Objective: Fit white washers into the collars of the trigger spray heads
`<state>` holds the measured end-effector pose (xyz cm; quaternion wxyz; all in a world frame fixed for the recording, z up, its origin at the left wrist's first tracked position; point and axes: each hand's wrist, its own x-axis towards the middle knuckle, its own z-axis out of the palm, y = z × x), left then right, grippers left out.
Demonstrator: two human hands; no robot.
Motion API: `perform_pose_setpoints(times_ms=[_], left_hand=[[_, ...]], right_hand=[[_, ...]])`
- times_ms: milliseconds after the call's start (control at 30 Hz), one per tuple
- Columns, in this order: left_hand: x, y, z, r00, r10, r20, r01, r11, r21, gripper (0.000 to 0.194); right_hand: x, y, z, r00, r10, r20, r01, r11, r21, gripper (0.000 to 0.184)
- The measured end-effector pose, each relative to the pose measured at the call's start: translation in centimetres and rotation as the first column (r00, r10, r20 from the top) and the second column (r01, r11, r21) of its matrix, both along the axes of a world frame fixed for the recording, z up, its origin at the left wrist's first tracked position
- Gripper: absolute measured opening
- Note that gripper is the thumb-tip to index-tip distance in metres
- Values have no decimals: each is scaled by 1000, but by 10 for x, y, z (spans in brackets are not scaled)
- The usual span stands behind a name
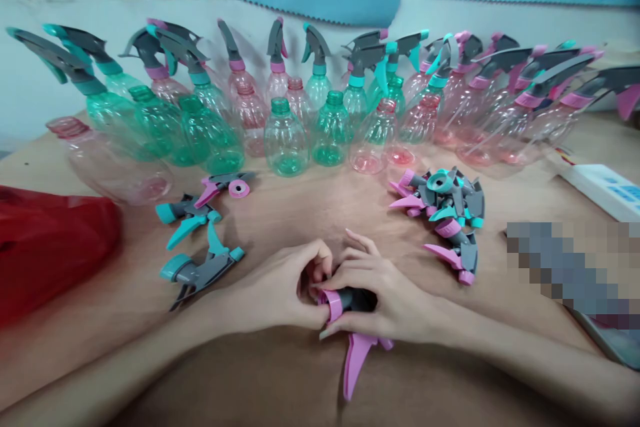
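Observation:
My two hands meet over the near middle of the table around a grey spray trigger head [354,347] with a pink collar and a pink lever pointing toward me. My right hand [375,283] is closed round its grey body, thumb and fingers at the collar. Curled in from the other side, my left hand [293,283] pinches at the open end of the collar; its fingertips are partly hidden, and I cannot make out anything small between them. Left of my hands lie several loose spray heads [197,270]. To the right sits a small pile of more spray heads [455,193].
Along the back stand green and pink clear bottles, several with spray heads fitted, others open-necked like the front green bottle [286,140]. An open pink bottle [117,163] stands at left, behind a red bag [50,247]. A white box [607,187] and a pixelated flat object [575,273] lie at right.

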<state>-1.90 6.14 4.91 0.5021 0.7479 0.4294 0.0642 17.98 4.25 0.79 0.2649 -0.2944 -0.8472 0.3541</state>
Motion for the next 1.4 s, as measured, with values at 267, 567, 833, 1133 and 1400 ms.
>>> perform_pose_setpoints(times_ms=[267,567,833,1133,1400], left_hand=[[6,-3,0,998,9,-55,-6,998,61,26],[4,-12,0,998,-19,-58,30,979,203,26],[6,-25,-20,992,112,63,-126,943,307,29],[9,-31,-9,956,280,-84,-163,751,640,4],[10,-41,-8,958,172,-230,72,631,773,23]], right_hand=[[1,1,-2,998,-7,-55,11,997,77,28],[2,-2,-2,998,-45,-54,54,984,170,27],[0,-5,-3,985,-151,-82,167,949,267,16],[0,-8,-7,948,-306,-88,317,888,332,19],[-1,-10,-7,952,-300,-62,303,888,345,20]])
